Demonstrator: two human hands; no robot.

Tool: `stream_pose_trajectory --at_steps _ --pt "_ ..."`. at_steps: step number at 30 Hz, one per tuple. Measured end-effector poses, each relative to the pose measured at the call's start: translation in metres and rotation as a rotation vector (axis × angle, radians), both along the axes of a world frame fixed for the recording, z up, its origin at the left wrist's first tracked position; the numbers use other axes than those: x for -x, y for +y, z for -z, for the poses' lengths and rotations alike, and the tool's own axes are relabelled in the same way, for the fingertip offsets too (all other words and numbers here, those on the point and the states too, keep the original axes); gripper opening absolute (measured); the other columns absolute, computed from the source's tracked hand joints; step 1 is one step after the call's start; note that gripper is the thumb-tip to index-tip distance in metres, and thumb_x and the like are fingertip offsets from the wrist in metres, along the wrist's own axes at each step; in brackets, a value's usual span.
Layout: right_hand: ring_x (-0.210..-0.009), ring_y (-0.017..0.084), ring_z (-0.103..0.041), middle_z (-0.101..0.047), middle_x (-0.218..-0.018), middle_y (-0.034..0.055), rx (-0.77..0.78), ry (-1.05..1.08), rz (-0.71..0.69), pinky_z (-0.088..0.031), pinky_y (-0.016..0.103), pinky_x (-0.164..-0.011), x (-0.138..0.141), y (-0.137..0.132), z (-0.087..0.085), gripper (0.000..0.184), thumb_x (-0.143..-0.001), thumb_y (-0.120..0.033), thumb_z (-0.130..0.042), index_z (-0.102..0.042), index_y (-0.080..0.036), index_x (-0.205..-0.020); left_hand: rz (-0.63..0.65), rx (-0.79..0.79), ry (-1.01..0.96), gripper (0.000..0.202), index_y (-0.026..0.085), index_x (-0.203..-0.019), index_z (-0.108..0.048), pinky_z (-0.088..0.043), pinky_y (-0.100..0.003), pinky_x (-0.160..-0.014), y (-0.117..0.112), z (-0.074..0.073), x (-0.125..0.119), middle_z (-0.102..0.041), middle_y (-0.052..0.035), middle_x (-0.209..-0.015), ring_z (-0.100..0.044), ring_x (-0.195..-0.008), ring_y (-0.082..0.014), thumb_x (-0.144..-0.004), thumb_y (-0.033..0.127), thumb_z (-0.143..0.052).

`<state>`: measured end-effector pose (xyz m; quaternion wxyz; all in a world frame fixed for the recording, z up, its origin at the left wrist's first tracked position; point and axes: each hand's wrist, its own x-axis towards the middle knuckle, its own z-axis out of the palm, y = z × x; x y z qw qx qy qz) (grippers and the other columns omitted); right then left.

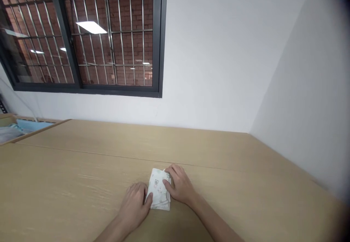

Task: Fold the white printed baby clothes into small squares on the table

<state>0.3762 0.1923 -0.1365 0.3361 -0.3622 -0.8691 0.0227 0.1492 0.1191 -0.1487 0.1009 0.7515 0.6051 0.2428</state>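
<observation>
A small folded white cloth with a faint printed pattern lies on the light wooden table, near the front edge. My left hand rests flat against the cloth's left side, thumb touching its lower left corner. My right hand lies on the cloth's right side, fingers pressing down on its top right part. Neither hand lifts the cloth.
A wooden tray with blue and white fabric sits at the far left. A dark-framed barred window is in the white wall behind the table. A side wall bounds the table on the right.
</observation>
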Motion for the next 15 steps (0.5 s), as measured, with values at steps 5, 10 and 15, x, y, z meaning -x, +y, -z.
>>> stream_pose_trajectory --at_steps 5,10,15 --pt "-0.103 0.026 -0.057 -0.063 -0.109 0.0091 0.146 0.042 0.071 -0.044 0.042 -0.093 0.004 -0.005 0.0 0.019 -0.085 -0.023 -0.059 -0.057 -0.02 -0.104 0.07 0.064 0.05 0.025 0.02 -0.091 -0.057 -0.045 -0.04 -0.088 0.004 -0.006 0.0 -0.068 -0.0092 -0.095 -0.063 -0.096 -0.0259 -0.098 0.03 -0.035" --pt "-0.1 0.025 -0.057 -0.063 -0.1 0.0061 0.237 0.09 0.136 -0.042 0.041 -0.093 0.024 -0.036 0.0 0.016 -0.078 -0.013 -0.055 -0.052 -0.022 -0.092 0.07 0.1 0.132 0.02 0.02 -0.091 -0.059 -0.047 -0.037 -0.086 -0.01 -0.031 0.009 -0.071 -0.0092 -0.098 -0.066 -0.096 -0.025 -0.092 0.023 -0.039" --pt "-0.101 0.029 -0.062 -0.067 -0.102 0.0056 0.462 0.07 0.016 -0.048 0.042 -0.087 0.064 -0.093 -0.01 0.02 -0.078 -0.019 -0.063 -0.06 -0.025 -0.096 0.02 0.2 0.05 0.02 0.025 -0.083 -0.066 -0.052 -0.033 -0.073 -0.072 -0.063 0.058 -0.072 -0.0021 -0.087 -0.067 -0.083 -0.0229 -0.087 0.041 -0.054"
